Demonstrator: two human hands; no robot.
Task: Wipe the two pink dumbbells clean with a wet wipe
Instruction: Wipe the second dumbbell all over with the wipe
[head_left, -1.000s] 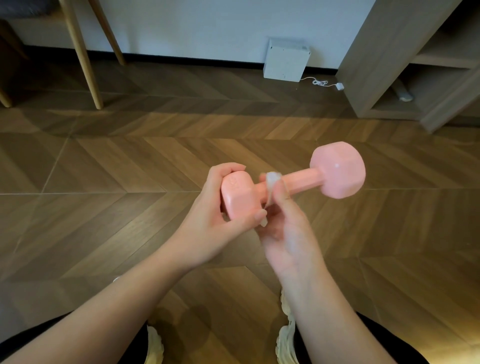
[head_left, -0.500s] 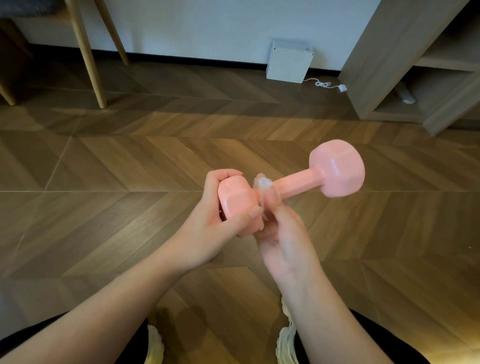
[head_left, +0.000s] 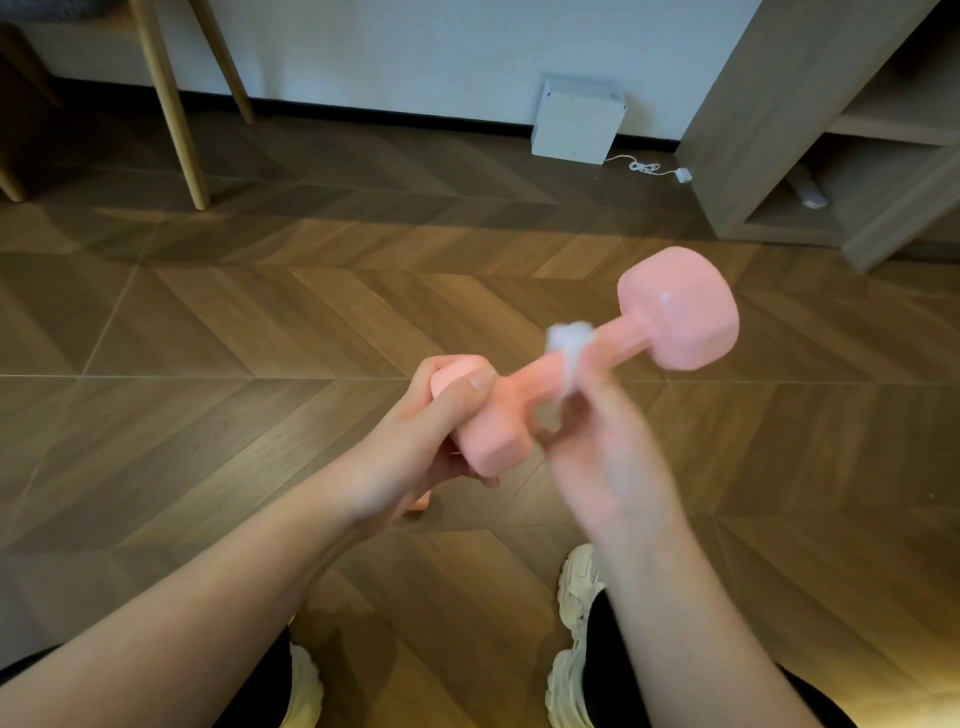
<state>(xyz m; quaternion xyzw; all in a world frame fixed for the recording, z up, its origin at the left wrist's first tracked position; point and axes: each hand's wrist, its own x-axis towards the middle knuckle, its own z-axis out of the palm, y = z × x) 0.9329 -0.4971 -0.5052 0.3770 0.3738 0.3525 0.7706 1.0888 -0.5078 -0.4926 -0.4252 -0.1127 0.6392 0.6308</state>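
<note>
Below, herringbone wood floor (head_left: 260, 322); left hand (head_left: 415, 447) grips pink dumbbell (head_left: 680, 312), blurred right hand (head_left: 608, 457) pinches wet wipe (head_left: 569, 340).

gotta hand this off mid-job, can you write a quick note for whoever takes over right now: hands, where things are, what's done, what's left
Hands: the left grip holds the pink dumbbell in the air by its near head, with the far head up and to the right. The right grip, motion-blurred, pinches the wet wipe against the handle, about midway.
Things: the second dumbbell is not clearly in view. A pink bit shows just under the left grip, too hidden to identify.
Done: the wipe is on the handle. How much is clean cannot be told.
Left: finish this dumbbell, heads included, then wipe the other.
</note>
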